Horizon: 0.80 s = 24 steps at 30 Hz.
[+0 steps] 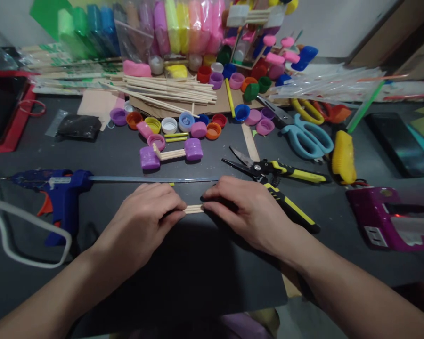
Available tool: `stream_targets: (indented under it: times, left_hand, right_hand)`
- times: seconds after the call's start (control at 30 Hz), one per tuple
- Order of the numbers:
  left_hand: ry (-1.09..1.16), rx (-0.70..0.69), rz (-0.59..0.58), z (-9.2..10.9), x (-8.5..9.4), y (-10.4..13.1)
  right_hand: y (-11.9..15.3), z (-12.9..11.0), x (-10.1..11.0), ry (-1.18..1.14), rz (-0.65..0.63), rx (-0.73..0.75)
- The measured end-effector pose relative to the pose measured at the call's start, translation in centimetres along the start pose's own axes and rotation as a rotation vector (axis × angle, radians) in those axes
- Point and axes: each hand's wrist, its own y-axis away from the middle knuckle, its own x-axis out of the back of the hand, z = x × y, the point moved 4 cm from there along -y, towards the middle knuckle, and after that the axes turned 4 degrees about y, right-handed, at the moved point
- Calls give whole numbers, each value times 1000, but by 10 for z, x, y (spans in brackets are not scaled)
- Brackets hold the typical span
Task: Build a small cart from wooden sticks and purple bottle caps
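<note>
My left hand (pixel 150 214) and my right hand (pixel 245 207) pinch opposite ends of a short bundle of thin wooden sticks (pixel 194 209), low over the dark table. Only the middle of the bundle shows; its ends are hidden in my fingers. Behind my hands lies a long clear glue stick (pixel 137 179) that runs into the back of a blue glue gun (pixel 61 186). Farther back sits a small piece with wooden sticks (pixel 173 154) between two purple clay-covered ends (pixel 150 158). Cutting pliers (pixel 268 169) with black and yellow handles lie spread beside my right hand.
Colourful bottle caps (pixel 169 125) and a pile of wooden sticks (pixel 173 89) lie at the back. Light blue scissors (pixel 309 136), a yellow cutter (pixel 343 157) and a purple power strip (pixel 371 221) are at right. A white cord (pixel 28 261) loops at left. Bagged clay (pixel 183 26) stands behind.
</note>
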Motion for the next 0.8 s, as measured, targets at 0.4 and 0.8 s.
stream_targets:
  times: [0.4, 0.8]
  left_hand:
    - [7, -8, -3, 1, 1, -1]
    - [71, 23, 0, -1, 4, -1]
  right_hand:
    - [1, -7, -9, 149, -22, 89]
    - [-1, -4, -3, 36, -65, 26]
